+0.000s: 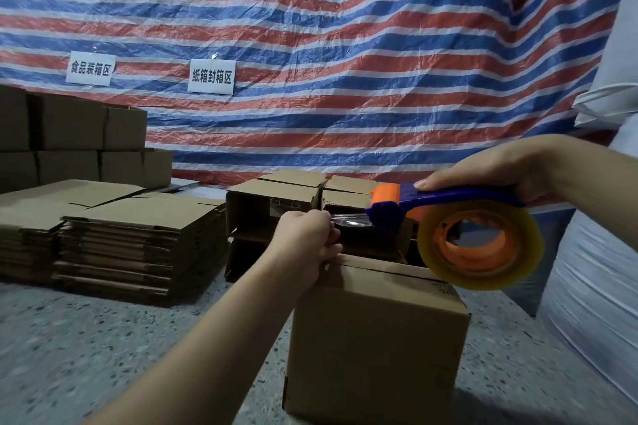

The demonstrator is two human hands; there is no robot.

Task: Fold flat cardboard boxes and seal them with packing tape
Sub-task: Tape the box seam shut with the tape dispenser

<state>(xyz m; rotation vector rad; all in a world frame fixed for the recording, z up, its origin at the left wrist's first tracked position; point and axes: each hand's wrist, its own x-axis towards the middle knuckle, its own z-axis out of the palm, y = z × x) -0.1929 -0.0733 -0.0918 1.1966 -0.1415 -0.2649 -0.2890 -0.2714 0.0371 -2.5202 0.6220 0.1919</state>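
Left hand [310,235] pinching tape end [348,220], right hand [511,169] gripping dispenser [448,203] — flat stacks [138,238] left

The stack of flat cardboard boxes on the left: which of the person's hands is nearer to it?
Left. The left hand pinches the tape end just right of the stack of flat cardboard boxes; the right hand holds the tape dispenser farther right.

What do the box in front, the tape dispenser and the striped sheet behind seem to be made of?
Box: brown corrugated cardboard, matte; the flat stack shows layered edges.
Tape dispenser: likely hard plastic, blue and orange, smooth with a slight sheen.
Tape roll: clear yellowish film, glossy.
Striped sheet: probably woven plastic tarpaulin, crinkled and a little shiny.
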